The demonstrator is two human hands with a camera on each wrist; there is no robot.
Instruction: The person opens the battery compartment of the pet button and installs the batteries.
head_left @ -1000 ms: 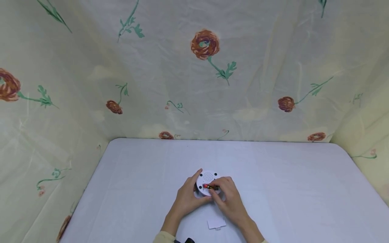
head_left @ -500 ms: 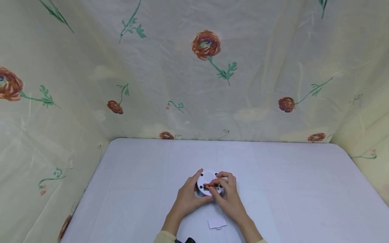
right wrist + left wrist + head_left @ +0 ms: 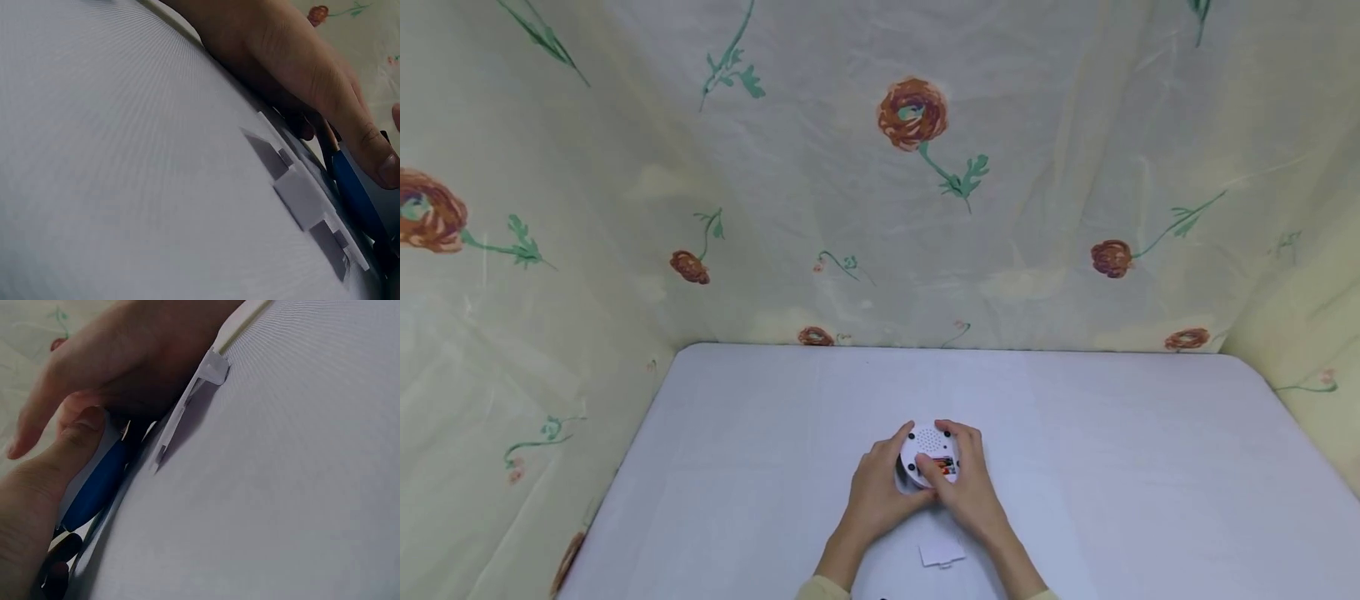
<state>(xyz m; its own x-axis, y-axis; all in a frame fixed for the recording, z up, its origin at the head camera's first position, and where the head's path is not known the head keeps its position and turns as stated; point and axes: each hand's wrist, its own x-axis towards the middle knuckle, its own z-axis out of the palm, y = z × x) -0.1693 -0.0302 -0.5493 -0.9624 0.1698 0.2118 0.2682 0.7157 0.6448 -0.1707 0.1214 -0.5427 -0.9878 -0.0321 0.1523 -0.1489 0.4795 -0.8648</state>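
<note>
A round white device point(image 3: 929, 440) with speaker holes, dark round feet and a blue side point(image 3: 97, 490) lies with its battery side up in the head view. My left hand point(image 3: 877, 492) grips it around its left and near rim, thumb along the front. With the right hand point(image 3: 967, 483) I hold its far right rim by the fingers, while the thumb presses down at the left end of the battery compartment. Orange-and-black batteries point(image 3: 945, 466) sit in the compartment, partly hidden by that thumb.
A white battery cover point(image 3: 942, 554) with a small tab lies on the white table point(image 3: 737, 450) between my forearms. In the right wrist view the cover point(image 3: 306, 197) stands out close up. A floral cloth point(image 3: 1000, 283) hangs behind and along the sides.
My right hand has gone from pinching a battery at the compartment to spanning the device, fingers at the far rim and thumb over the compartment. The device has shifted slightly right.
</note>
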